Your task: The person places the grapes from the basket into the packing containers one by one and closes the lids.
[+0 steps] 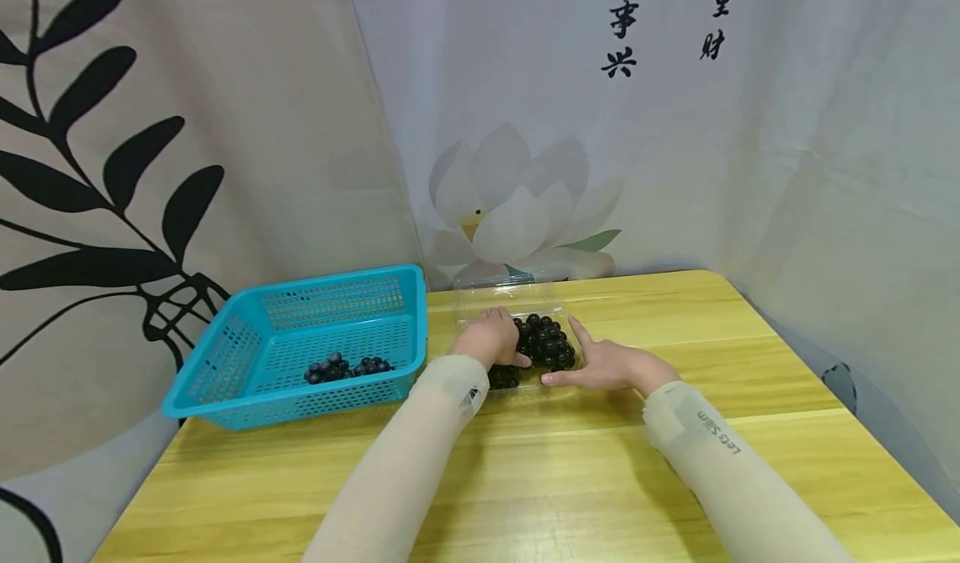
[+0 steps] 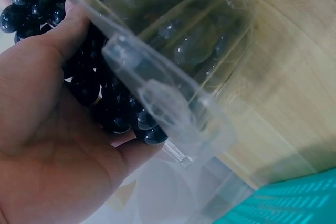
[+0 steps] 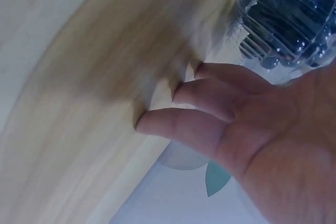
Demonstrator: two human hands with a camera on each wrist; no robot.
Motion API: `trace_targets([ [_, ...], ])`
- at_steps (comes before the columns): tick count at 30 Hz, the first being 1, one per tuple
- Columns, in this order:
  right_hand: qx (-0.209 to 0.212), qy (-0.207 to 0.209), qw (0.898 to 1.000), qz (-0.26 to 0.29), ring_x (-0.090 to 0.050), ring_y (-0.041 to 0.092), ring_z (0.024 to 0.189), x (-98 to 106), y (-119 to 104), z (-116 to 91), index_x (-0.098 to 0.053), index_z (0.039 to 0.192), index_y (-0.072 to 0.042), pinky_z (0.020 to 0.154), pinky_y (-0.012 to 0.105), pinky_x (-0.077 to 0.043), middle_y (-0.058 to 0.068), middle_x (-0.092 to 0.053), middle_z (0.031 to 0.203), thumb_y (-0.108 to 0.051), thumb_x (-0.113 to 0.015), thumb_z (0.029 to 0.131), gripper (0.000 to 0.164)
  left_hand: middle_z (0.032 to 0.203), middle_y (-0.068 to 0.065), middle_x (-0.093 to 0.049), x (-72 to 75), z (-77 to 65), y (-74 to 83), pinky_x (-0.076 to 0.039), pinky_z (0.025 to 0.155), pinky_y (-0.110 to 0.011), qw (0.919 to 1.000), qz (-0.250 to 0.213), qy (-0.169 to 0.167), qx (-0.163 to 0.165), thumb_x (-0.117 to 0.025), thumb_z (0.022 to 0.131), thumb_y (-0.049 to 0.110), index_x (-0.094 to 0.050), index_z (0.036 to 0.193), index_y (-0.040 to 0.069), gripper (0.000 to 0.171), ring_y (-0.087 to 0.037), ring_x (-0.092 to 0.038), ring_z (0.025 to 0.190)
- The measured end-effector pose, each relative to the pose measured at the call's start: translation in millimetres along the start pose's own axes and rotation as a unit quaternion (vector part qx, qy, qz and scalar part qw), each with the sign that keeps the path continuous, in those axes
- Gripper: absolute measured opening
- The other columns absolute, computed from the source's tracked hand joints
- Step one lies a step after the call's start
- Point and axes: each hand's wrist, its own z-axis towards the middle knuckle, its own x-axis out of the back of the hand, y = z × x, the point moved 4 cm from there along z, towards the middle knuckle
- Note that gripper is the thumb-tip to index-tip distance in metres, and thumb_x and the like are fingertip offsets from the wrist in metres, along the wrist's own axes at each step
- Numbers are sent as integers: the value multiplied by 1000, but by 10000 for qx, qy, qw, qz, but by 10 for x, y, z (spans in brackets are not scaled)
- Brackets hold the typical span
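A bunch of dark grapes (image 1: pixel 546 342) lies in a clear plastic container (image 2: pixel 173 106). My left hand (image 1: pixel 486 339) reaches in from the left and grips the grapes; in the left wrist view its thumb lies over them and its fingers curl round their far side. More dark fruit shows through the container's ribbed wall. At the container's right side is my right hand (image 1: pixel 609 364), its fingers spread and holding nothing. In the right wrist view, several of that hand's fingertips reach down to the tabletop beside the container.
To the left, a turquoise perforated basket (image 1: pixel 296 402) stands on the wooden table (image 1: pixel 540 480), with small dark grape clusters (image 1: pixel 337 369) near its front wall. The container's clear lid stands up behind it. A printed curtain (image 1: pixel 525 87) hangs along the table's back edge.
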Motion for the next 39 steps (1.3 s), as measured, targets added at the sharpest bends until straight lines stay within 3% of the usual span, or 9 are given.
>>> trace_targets([
  [7,7,-176,9997,147,-72,44,120,-30,-45,-33,27,167,-15,111,63,-51,26,-73,132,-92,-58,83,142,179,-20,-13,-45,53,-4,-19,137,-47,9998,97,-89,-149,-53,104,63,-9,170,0,102,-36,-16,167],
  [16,17,-210,9996,202,-74,38,114,-51,-37,-20,27,167,-14,111,61,-52,23,-76,126,-91,-58,83,142,179,-20,-16,-54,84,-18,-20,138,-43,9995,246,-14,-185,-51,103,67,-10,170,-1,104,-34,-20,167],
  [20,0,-127,9997,218,-72,42,119,-52,-46,-19,26,167,-14,113,62,-51,28,-71,134,-92,-58,83,142,178,-21,-19,-33,93,-65,-26,135,-49,9992,-301,49,-241,-61,100,65,-6,172,6,108,-37,-22,166],
  [24,-10,-126,9996,263,-70,46,123,-66,-42,-27,27,167,-15,114,64,-49,31,-67,139,-92,-58,83,143,178,-21,-16,-25,83,-67,-29,131,-63,9946,-929,307,-334,-77,93,59,-2,174,21,117,-41,-16,167],
  [28,-16,-181,9991,383,-66,48,129,-80,-34,-27,28,167,-16,116,67,-46,33,-63,145,-91,-59,83,142,180,-19,-12,6,77,53,-23,130,-71,9924,-577,870,-656,-84,87,56,-9,174,28,118,-40,-8,168],
  [31,-10,-175,9989,424,-64,47,132,-75,-42,-26,27,167,-17,117,66,-45,32,-61,147,-91,-60,83,142,174,-11,-36,67,66,164,-35,125,-70,9845,43,1454,-978,-87,85,55,-29,170,30,106,-34,-30,163],
  [35,-32,-201,9989,431,-73,35,113,-63,-58,-23,27,167,-16,112,59,-51,23,-74,126,-90,-60,83,142,139,4,-72,146,64,281,-58,106,-55,9662,806,2104,-1253,-87,87,51,-61,149,30,71,-23,-68,128],
  [39,-103,-261,9983,504,-72,24,88,-57,-54,-10,30,166,-17,103,52,-55,10,-76,96,-89,-61,84,142,115,9,-80,175,107,340,-65,89,-44,9553,1204,2389,-1259,-86,89,46,-78,126,31,41,-18,-76,103],
])
